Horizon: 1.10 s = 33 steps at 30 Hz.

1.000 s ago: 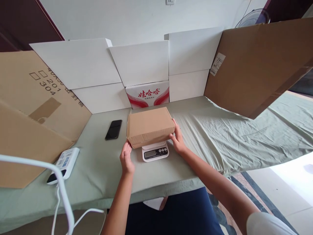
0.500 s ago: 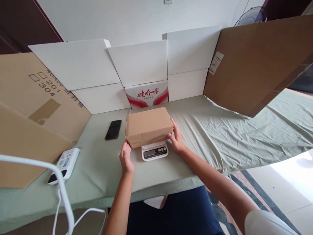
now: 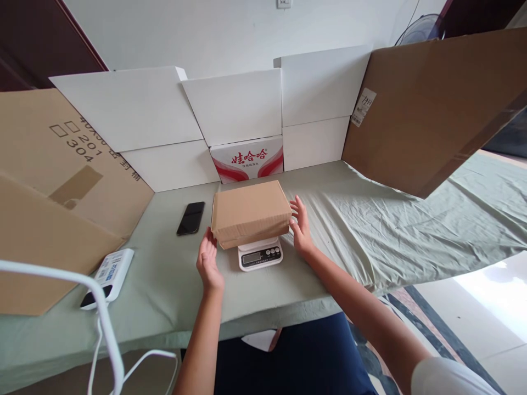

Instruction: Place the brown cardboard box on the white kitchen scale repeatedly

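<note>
Box [image 3: 252, 209] rests on scale [image 3: 261, 259] — fingers [image 3: 302, 210] alongside.

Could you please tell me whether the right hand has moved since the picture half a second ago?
Yes: judged against the white scale, the right hand has shifted slightly to the right, outward from the cardboard box.

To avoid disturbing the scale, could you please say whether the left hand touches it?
Apart: the head view shows cloth between left hand and scale.
</note>
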Motion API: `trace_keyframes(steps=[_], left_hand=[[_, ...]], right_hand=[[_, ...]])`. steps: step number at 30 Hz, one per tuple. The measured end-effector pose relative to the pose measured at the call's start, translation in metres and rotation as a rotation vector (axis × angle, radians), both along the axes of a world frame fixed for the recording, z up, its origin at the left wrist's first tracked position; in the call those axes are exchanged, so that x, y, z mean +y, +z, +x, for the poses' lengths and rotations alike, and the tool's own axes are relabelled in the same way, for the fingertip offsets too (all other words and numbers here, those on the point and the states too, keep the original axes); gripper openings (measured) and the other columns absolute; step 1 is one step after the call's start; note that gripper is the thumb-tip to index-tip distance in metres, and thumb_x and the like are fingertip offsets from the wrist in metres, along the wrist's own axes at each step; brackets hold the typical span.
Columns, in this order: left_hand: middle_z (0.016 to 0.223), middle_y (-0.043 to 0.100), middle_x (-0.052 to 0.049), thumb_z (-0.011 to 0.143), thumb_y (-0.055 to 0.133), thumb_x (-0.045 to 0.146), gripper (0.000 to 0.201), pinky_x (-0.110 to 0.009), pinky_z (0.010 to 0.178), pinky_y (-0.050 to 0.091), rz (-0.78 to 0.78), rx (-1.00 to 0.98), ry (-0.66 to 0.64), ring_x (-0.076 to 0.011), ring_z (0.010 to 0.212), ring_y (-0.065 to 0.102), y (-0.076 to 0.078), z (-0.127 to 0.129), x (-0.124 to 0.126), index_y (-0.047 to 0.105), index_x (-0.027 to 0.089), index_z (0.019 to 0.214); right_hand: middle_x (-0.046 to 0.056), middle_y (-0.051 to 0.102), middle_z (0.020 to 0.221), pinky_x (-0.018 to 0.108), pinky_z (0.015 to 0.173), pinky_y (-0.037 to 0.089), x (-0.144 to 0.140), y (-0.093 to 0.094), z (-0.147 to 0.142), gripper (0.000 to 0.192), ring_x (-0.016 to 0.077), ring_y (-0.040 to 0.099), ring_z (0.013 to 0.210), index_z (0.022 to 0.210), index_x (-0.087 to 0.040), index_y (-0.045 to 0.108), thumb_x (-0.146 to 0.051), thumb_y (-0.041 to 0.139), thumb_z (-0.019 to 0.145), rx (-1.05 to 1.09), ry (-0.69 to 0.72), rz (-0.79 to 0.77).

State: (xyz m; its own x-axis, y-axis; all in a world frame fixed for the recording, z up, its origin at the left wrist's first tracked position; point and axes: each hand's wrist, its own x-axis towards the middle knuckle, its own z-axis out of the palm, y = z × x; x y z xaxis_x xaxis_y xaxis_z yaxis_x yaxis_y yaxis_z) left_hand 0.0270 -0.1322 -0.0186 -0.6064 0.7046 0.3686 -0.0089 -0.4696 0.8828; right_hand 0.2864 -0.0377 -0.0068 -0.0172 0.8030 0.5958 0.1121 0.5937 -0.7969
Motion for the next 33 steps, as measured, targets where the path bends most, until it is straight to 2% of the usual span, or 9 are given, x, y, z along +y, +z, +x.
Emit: trace_keyframes(steps=[13, 18, 23, 27, 29, 31, 33], left_hand=[[0.160, 0.055, -0.019, 0.092, 0.053, 0.071, 0.077, -0.046, 0.126, 0.039, -0.012, -0.047, 0.001, -0.0329, 0.152, 0.050, -0.002, -0.001, 0.003, 0.065, 0.019, 0.148], [0.158, 0.057, -0.020, 0.091, 0.052, 0.074, 0.080, -0.048, 0.126, 0.038, -0.044, -0.036, 0.006, -0.0340, 0.151, 0.050, -0.002, -0.002, 0.005, 0.065, 0.020, 0.148], [0.155, 0.059, -0.021, 0.085, 0.056, 0.077, 0.083, -0.055, 0.125, 0.038, -0.114, -0.081, 0.012, -0.0388, 0.151, 0.050, -0.016, -0.008, 0.006, 0.067, 0.019, 0.144], [0.147, 0.065, -0.020, 0.083, 0.057, 0.077, 0.079, -0.057, 0.125, 0.037, -0.134, -0.090, -0.009, -0.0400, 0.148, 0.052, -0.024, -0.010, 0.011, 0.071, 0.020, 0.135], [0.144, 0.067, -0.020, 0.083, 0.056, 0.078, 0.077, -0.057, 0.125, 0.037, -0.129, -0.086, -0.050, -0.0398, 0.146, 0.054, -0.017, -0.010, 0.017, 0.073, 0.019, 0.131], [0.142, 0.068, -0.020, 0.081, 0.059, 0.077, 0.074, -0.056, 0.124, 0.038, -0.119, -0.098, -0.078, -0.0390, 0.144, 0.056, -0.003, -0.013, 0.030, 0.073, 0.019, 0.126], [0.139, 0.070, -0.018, 0.081, 0.060, 0.076, 0.071, -0.054, 0.124, 0.039, -0.088, -0.113, -0.087, -0.0371, 0.141, 0.059, 0.014, -0.018, 0.051, 0.072, 0.020, 0.123]], right_hand=[[0.011, 0.053, 0.150, 0.055, 0.115, 0.048, 0.002, 0.002, -0.001, 0.069, 0.0311, 0.056, 0.137, 0.164, -0.038, 0.036, -0.066, 0.045, 0.102, 0.086, 0.050, -0.096], [0.012, 0.055, 0.148, 0.053, 0.114, 0.049, 0.003, 0.004, -0.002, 0.071, 0.0309, 0.056, 0.135, 0.163, -0.033, 0.038, -0.068, 0.043, 0.101, 0.115, 0.064, -0.100], [0.012, 0.056, 0.151, 0.049, 0.112, 0.052, -0.002, 0.005, -0.005, 0.078, 0.0322, 0.055, 0.139, 0.161, -0.031, 0.042, -0.076, 0.041, 0.098, 0.039, 0.071, -0.098], [0.013, 0.055, 0.154, 0.050, 0.119, 0.048, -0.002, 0.004, -0.008, 0.082, 0.0339, 0.052, 0.145, 0.163, -0.028, 0.041, -0.079, 0.038, 0.098, -0.050, 0.058, -0.082], [0.013, 0.054, 0.155, 0.050, 0.125, 0.042, 0.004, 0.009, -0.013, 0.085, 0.0331, 0.050, 0.147, 0.163, -0.028, 0.039, -0.081, 0.038, 0.097, -0.049, 0.019, -0.073], [0.012, 0.050, 0.160, 0.049, 0.130, 0.036, 0.016, 0.019, -0.019, 0.083, 0.0317, 0.047, 0.151, 0.163, -0.028, 0.038, -0.080, 0.038, 0.098, -0.009, 0.007, -0.044], [0.011, 0.046, 0.166, 0.049, 0.132, 0.033, 0.035, 0.032, -0.027, 0.079, 0.0314, 0.043, 0.154, 0.161, -0.028, 0.038, -0.076, 0.043, 0.098, 0.047, 0.054, 0.008]])
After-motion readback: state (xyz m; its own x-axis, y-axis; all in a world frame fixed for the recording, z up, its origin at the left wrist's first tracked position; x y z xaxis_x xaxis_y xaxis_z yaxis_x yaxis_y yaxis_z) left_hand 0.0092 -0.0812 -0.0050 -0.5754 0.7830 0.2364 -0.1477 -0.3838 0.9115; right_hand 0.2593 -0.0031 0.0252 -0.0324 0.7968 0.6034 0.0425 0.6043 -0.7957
